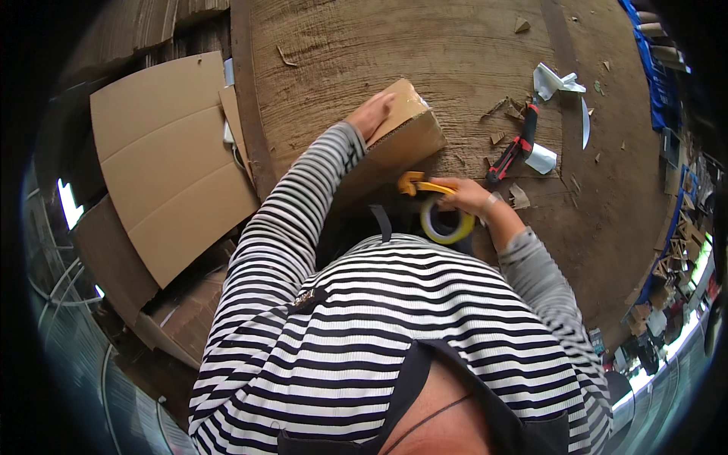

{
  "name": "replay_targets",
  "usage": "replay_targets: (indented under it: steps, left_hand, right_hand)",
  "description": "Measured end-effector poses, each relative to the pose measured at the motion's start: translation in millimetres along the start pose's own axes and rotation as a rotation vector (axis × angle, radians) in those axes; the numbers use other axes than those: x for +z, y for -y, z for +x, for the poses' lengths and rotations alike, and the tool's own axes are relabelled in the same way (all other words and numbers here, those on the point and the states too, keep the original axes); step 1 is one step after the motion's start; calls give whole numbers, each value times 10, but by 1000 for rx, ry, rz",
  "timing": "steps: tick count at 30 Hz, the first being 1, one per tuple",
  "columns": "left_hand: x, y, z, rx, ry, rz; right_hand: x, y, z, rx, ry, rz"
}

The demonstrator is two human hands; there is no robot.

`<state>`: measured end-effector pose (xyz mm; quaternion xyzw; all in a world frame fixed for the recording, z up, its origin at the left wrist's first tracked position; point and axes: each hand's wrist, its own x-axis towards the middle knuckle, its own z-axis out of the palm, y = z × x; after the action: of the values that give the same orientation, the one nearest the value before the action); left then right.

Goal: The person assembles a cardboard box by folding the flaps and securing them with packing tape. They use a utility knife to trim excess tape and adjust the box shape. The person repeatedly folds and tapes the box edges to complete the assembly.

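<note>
Cardboard box (402,136), centre of wooden table (470,45): left hand (371,114) flat on top, gripping nothing. Right hand (466,196) closed around yellow tape dispenser (440,212) at near side. Advice: brace box, draw tape straight.

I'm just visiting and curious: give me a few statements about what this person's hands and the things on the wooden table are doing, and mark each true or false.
1. The left hand rests flat on top of the small brown cardboard box. True.
2. The right hand holds a pair of scissors. False: it grips a yellow tape dispenser with a roll of clear tape.
3. The red and black utility knife lies on the wooden table, in neither hand. True.
4. The box stands wide open with its flaps up. False: its top is closed and glossy tape runs across it.
5. Flat brown cardboard sheets lie to the person's left. True.
</note>
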<state>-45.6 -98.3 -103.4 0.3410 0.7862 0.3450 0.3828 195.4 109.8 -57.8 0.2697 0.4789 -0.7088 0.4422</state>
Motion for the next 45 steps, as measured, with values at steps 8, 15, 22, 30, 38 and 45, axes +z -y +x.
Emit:
replay_targets:
  steps: [8, 15, 22, 30, 38, 45]
  left_hand:
    - [39, 395, 138, -574, -158, 243]
    - [-414, -384, -196, -461, -81, 70]
    - [-629, -988, -545, -71, -436, 508]
    - [-142, -1134, -469, -85, -495, -148]
    - [-295, -1856, 114, -279, -354, -877]
    - [-410, -1032, 489, -756, -565, 105]
  right_hand:
    - [119, -149, -241, -731, -886, 461]
    - [260, 253, -289, -934, -996, 318]
    - [108, 122, -259, -851, -1238, -202]
    - [-151, 331, -798, -1121, -903, -432]
    - [-492, 1128, -771, -1228, -738, -854]
    - [-1175, 1182, -24, -894, -507, -625]
